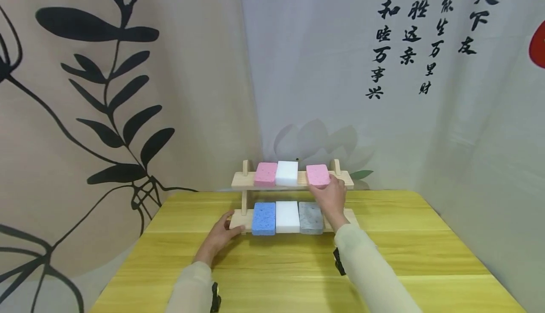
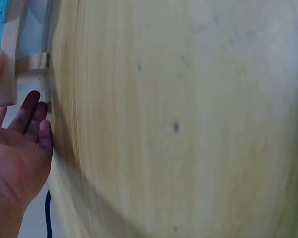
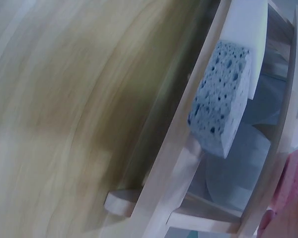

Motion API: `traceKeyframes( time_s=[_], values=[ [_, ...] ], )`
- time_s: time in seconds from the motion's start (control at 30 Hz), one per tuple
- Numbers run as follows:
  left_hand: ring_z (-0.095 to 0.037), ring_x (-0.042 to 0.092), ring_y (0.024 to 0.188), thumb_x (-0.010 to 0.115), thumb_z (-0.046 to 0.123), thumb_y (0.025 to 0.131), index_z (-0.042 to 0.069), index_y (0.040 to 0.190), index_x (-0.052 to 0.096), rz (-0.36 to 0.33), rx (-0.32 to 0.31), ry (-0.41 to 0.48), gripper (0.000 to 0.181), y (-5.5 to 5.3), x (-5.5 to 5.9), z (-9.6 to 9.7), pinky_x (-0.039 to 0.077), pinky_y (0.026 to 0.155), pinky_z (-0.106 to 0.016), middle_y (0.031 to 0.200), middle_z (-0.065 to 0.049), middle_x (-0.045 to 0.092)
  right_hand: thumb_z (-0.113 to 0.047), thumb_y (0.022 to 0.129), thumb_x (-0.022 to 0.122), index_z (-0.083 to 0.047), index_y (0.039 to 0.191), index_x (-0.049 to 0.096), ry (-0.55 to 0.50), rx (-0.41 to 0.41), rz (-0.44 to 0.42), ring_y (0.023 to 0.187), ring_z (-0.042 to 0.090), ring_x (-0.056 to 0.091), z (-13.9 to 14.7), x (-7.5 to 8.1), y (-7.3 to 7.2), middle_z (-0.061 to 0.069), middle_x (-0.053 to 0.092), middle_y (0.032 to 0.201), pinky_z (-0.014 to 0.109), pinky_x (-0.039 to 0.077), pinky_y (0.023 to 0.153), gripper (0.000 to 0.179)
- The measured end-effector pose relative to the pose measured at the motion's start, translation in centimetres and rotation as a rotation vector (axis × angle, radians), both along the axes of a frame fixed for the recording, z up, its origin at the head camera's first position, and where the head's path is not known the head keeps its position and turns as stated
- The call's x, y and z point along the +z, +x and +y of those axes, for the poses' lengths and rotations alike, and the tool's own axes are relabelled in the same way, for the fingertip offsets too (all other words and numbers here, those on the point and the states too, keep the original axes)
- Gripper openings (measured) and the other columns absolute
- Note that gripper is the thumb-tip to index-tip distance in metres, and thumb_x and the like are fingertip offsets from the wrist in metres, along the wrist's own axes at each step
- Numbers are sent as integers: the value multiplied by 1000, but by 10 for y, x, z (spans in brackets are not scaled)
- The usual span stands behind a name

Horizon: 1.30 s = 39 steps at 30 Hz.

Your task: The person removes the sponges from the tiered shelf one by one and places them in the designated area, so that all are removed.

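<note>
A two-tier wooden rack (image 1: 243, 220) stands near the table's back edge. My left hand (image 1: 219, 235) holds the left end of its lower shelf, thumb in front and fingers behind. At the right part of the upper shelf, my right hand (image 1: 333, 200) pinches a pink sponge (image 1: 318, 175). Left of it on that shelf are another pink sponge (image 1: 266, 174) and a white sponge (image 1: 287, 173), side by side. The lower shelf bears a blue sponge (image 1: 264, 218), a white sponge (image 1: 287, 217) and a grey, pitted sponge (image 3: 219, 94) in a row.
The yellow wood-grain table (image 1: 281, 275) stretches in front of the rack. Close behind hangs a pale cloth (image 1: 204, 91) with dark leaves and written characters.
</note>
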<state>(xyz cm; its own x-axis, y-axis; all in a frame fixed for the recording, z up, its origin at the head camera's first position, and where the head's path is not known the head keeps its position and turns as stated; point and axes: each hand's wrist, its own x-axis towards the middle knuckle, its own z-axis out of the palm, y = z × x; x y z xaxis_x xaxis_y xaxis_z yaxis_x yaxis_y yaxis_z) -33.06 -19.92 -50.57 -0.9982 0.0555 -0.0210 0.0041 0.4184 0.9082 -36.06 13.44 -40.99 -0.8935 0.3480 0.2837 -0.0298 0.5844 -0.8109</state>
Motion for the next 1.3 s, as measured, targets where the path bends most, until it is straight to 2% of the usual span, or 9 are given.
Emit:
traceKeyframes(
  time_s=[0.17,0.37,0.63,0.83,0.97,1.1,1.3],
  values=[
    [-32,56,114,71,37,93,11,156,29,-1,2,-4,80,-1,1,-3,45,96,-52,133,-22,53,-34,81,78,5,143,43,-16,27,14,121,36,39,7,1,7,24,45,131,51,37,103,81],
    [-31,57,110,71,34,94,10,155,31,6,4,-14,78,-2,1,-4,45,93,-52,130,-22,55,-32,81,77,7,143,41,-17,57,35,121,36,41,24,-6,12,25,44,134,49,37,105,81],
    [-39,50,121,69,37,94,12,156,31,-14,-5,-36,77,0,1,0,42,97,-57,136,-24,49,-34,82,78,8,142,42,-3,55,60,123,40,42,52,-15,21,27,48,133,52,35,105,81],
    [-34,55,114,70,39,93,13,156,30,-15,3,-42,79,-5,-2,1,44,95,-53,131,-22,53,-32,84,78,8,142,41,-38,64,80,123,39,41,79,-12,33,26,46,134,52,37,102,79],
    [-31,57,109,71,39,93,13,156,30,-17,6,-45,79,-5,-1,0,45,93,-51,128,-21,55,-30,86,77,10,142,41,-61,41,105,122,40,41,97,-7,40,27,46,133,51,36,100,77],
    [-32,56,111,71,39,93,14,156,30,-26,6,-41,80,-3,0,0,45,94,-51,130,-20,54,-28,87,76,9,143,41,-71,1,136,121,40,41,117,-4,45,27,46,132,50,36,97,75],
    [-38,53,119,69,43,93,14,157,28,-25,-3,-53,82,-1,2,-2,44,96,-56,135,-23,50,-30,87,75,11,143,40,-62,-68,118,121,42,40,142,-13,48,30,44,133,52,34,97,77]
  ],
)
